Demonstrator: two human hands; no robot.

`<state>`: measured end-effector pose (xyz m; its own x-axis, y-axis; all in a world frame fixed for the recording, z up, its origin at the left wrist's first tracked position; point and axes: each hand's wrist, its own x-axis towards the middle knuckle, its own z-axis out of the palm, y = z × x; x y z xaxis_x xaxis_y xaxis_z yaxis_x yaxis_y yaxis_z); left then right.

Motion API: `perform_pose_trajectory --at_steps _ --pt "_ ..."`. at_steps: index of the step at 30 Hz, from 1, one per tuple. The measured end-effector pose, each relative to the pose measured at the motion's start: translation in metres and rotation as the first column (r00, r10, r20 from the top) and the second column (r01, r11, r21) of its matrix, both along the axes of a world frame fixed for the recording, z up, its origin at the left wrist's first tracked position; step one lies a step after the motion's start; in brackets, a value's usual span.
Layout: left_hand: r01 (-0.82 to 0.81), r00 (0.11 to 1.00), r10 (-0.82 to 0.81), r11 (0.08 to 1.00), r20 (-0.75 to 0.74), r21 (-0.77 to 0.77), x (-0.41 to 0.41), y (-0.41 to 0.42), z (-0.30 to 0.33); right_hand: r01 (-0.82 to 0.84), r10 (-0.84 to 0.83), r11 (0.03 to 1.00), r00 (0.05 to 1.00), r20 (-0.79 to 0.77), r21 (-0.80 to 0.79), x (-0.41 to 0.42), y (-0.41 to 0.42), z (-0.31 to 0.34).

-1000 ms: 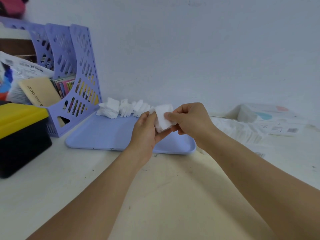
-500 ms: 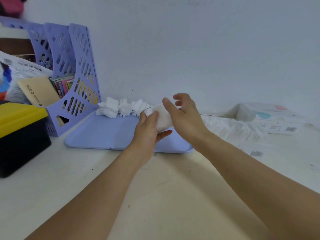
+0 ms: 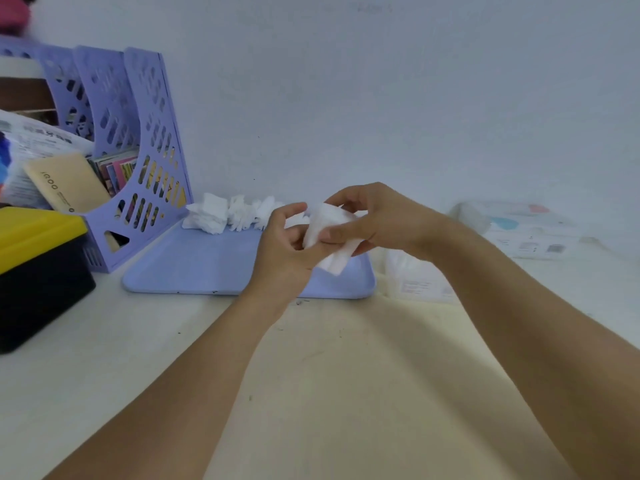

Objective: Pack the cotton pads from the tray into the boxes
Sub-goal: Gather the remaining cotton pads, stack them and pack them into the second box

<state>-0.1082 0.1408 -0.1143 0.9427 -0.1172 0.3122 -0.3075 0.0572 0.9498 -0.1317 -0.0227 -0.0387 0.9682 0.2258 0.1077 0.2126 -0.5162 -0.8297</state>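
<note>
**Both hands holding a stack of cotton pads above the tray**

Head view. The left hand and the right hand are meeting over the near right part of the lilac tray. Between them they are holding a small white stack of cotton pads, lifted clear of the tray surface and tilted, its lower corner pointing down toward the tray's front edge. The right hand's thumb is pressing across the front of the stack with the fingers curled over the top. The left hand's fingers are curling against the stack's left side. Exact pad count in the stack: cannot tell.

More loose cotton pads are lying in a ragged row along the tray's far edge, against the wall.

Boxes: one white box with pink and blue markings is sitting to the right of the tray near the wall. A second pale package is lying just beside the tray's right edge, partly behind the right forearm; blurred, contents unreadable.

Left of the tray, a lilac perforated file rack is standing upright, touching the tray's left corner. A black bin with a yellow lid is sitting further left on the white table.
</note>
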Motion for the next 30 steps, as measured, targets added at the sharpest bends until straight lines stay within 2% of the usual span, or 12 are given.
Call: perform_pose_trajectory --at_steps 3,6,9,12,14,17,19,20,22,24,26,30 --pt "0.112 0.993 -0.112 0.994 0.031 0.014 -0.012 -0.008 0.009 -0.079 0.077 0.994 0.996 -0.035 -0.081 -0.009 -0.014 0.012" --pt "0.130 0.991 -0.130 0.989 0.003 -0.070 -0.019 -0.018 0.018 -0.001 0.004 0.994 1.000 0.028 -0.108 -0.013 -0.022 0.018" --pt "0.138 0.979 -0.168 0.964 -0.118 -0.228 -0.024 -0.033 0.025 0.112 -0.094 0.971 0.991 0.096 -0.213 -0.019 -0.032 0.020" --pt "0.171 0.951 -0.228 0.951 -0.209 -0.258 -0.029 -0.062 0.036 0.210 -0.199 0.959 0.977 0.078 -0.190 -0.030 -0.045 0.016" --pt "0.162 0.942 -0.236 0.942 -0.238 -0.293 -0.031 -0.085 0.044 0.176 -0.180 0.973 0.983 -0.020 -0.148 -0.037 -0.055 0.014" --pt "0.187 0.936 -0.258 0.941 -0.240 -0.283 -0.034 -0.111 0.050 0.108 -0.106 0.994 0.987 -0.121 0.009 -0.049 -0.078 0.015" --pt "0.256 0.937 -0.293 0.947 -0.190 -0.196 -0.037 -0.120 0.046 0.104 -0.090 0.991 0.982 -0.164 0.081 -0.058 -0.097 0.016" --pt "0.263 0.956 -0.271 0.962 -0.110 -0.077 -0.037 -0.119 0.041 0.147 -0.132 0.986 0.977 -0.169 0.079 -0.061 -0.106 0.016" --pt "0.129 0.965 -0.179 0.959 0.189 0.253 -0.035 -0.114 0.025 0.343 -0.328 0.937 0.931 -0.162 0.071 -0.069 -0.128 0.017" --pt "-0.074 0.889 -0.151 0.885 0.433 0.460 -0.030 -0.102 0.003 0.530 -0.508 0.844 0.839 -0.195 0.084 -0.072 -0.151 0.016" --pt "-0.129 0.877 -0.155 0.835 0.456 0.534 -0.027 -0.093 -0.017 0.597 -0.562 0.801 0.774 -0.292 0.037 -0.074 -0.162 0.012" --pt "-0.113 0.856 -0.220 0.804 0.468 0.584 -0.022 -0.087 -0.034 0.575 -0.565 0.810 0.714 -0.414 -0.113 -0.069 -0.149 0.001"
